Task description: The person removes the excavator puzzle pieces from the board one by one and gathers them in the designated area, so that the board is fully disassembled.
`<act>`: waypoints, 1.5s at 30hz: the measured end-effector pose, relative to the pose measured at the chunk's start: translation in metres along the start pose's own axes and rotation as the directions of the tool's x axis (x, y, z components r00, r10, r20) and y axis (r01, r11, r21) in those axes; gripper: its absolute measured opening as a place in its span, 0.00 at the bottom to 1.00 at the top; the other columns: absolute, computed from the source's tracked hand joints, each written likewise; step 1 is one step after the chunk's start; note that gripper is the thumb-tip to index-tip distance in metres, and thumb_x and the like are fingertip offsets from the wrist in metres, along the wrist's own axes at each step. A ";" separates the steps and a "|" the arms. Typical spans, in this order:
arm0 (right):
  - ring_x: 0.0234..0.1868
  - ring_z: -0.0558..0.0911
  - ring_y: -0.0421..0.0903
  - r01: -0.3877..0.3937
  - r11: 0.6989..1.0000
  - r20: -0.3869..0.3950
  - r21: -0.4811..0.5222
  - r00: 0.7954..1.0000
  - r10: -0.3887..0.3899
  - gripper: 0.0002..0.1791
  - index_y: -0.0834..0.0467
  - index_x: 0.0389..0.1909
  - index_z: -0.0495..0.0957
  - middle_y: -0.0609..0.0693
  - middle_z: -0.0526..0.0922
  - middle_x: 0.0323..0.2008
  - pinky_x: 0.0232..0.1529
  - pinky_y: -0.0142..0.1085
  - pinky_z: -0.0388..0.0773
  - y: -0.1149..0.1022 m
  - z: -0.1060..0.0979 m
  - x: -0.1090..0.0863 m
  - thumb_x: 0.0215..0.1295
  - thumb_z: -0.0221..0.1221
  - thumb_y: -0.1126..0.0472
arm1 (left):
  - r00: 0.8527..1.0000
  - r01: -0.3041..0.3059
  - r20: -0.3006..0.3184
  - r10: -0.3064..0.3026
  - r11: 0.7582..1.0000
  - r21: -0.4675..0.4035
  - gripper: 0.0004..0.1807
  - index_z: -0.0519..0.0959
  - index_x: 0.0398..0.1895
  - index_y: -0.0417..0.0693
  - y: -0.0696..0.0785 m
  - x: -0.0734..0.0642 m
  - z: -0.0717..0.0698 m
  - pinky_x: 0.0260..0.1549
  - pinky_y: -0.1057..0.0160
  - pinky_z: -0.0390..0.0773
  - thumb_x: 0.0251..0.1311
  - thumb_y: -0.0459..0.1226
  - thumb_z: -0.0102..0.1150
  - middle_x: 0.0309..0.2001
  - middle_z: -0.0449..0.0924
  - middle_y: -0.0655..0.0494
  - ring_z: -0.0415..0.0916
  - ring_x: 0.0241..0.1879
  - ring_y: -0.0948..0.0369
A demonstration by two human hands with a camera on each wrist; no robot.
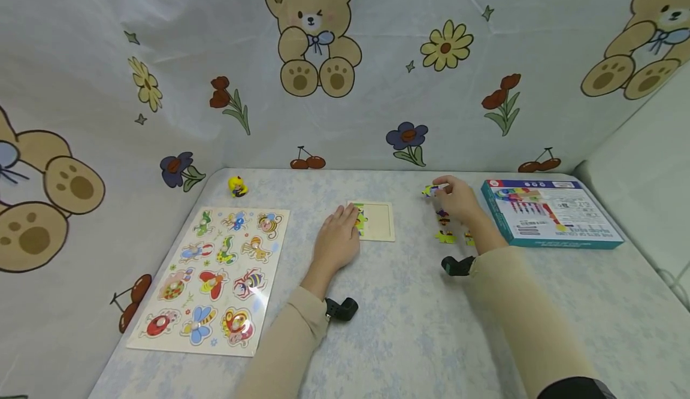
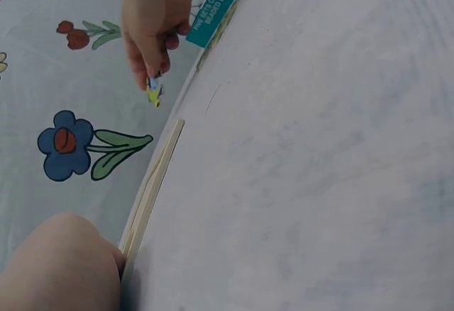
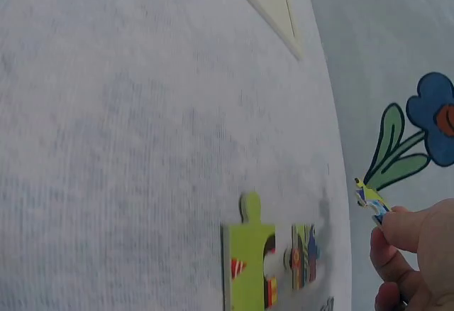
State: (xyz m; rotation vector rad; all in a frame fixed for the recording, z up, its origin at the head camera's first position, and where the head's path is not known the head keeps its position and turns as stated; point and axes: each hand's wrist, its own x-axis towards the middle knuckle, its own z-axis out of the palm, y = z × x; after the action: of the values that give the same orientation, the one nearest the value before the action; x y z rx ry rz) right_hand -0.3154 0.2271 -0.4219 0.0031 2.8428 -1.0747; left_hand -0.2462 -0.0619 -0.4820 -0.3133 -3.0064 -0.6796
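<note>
My right hand [image 1: 458,201] pinches a small jigsaw piece [image 3: 372,201], yellow and blue, between thumb and fingers, raised off the table. Below that hand lie several loose jigsaw pieces, among them a yellow-green piece [image 3: 245,265] and a darker multicoloured piece [image 3: 303,255]. My left hand [image 1: 338,237] rests over the left side of a pale puzzle tray [image 1: 392,222], its fingers extended. Joined green and yellow pieces [image 1: 361,219] show along the tray's left part, partly covered by the fingers. The tray's right part shows its bare base.
A sheet of insect pictures [image 1: 253,339] lies at the left, with a small yellow toy figure [image 1: 237,186] behind it. A flat teal-edged box [image 1: 560,216] sits at the right. A curtain [image 1: 377,117] printed with bears and flowers hangs behind the table.
</note>
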 end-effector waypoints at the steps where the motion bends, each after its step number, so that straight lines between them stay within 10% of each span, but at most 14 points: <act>1: 0.38 0.74 0.53 -0.018 1.000 -0.007 -0.018 1.000 0.018 0.20 0.56 0.66 0.69 0.62 0.75 0.50 0.33 0.38 0.73 0.004 -0.003 0.000 0.77 0.46 0.57 | 1.000 -0.001 -0.004 0.001 1.000 -0.002 0.29 0.57 0.78 0.55 0.000 0.000 0.000 0.78 0.54 0.48 0.76 0.44 0.31 0.79 0.52 0.61 0.45 0.80 0.58; 14: 0.58 0.65 0.66 -0.053 0.971 0.005 -0.231 0.998 0.055 0.21 0.56 0.66 0.69 0.66 0.76 0.55 0.55 0.62 0.68 0.026 -0.010 0.006 0.76 0.47 0.57 | 0.999 0.017 -0.033 -0.020 0.997 -0.075 0.29 0.58 0.78 0.52 -0.001 -0.001 0.002 0.79 0.55 0.47 0.74 0.44 0.36 0.79 0.53 0.58 0.46 0.79 0.59; 25: 0.55 0.64 0.69 -0.008 0.877 -0.037 -0.481 0.999 -0.011 0.20 0.58 0.63 0.73 0.69 0.72 0.58 0.56 0.67 0.67 0.022 -0.005 0.007 0.74 0.50 0.59 | 0.997 0.024 -0.070 -0.031 0.995 -0.100 0.28 0.61 0.76 0.50 -0.001 -0.002 0.001 0.78 0.54 0.48 0.75 0.43 0.36 0.78 0.57 0.56 0.47 0.79 0.57; 45: 0.58 0.67 0.65 0.109 0.956 -0.012 -0.272 0.993 -0.117 0.23 0.55 0.66 0.72 0.62 0.77 0.56 0.55 0.61 0.70 -0.014 0.028 -0.009 0.73 0.55 0.53 | 0.996 0.063 -0.042 -0.076 0.963 -0.261 0.27 0.65 0.74 0.48 -0.006 0.013 -0.014 0.78 0.52 0.51 0.74 0.42 0.44 0.76 0.61 0.54 0.48 0.79 0.54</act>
State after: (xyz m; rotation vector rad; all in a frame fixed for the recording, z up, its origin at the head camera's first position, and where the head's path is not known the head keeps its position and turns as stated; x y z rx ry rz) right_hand -0.3042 0.1986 -0.4330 -0.1692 3.0228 -0.6977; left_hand -0.2604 -0.0711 -0.4706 -0.1954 -2.8916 -1.0738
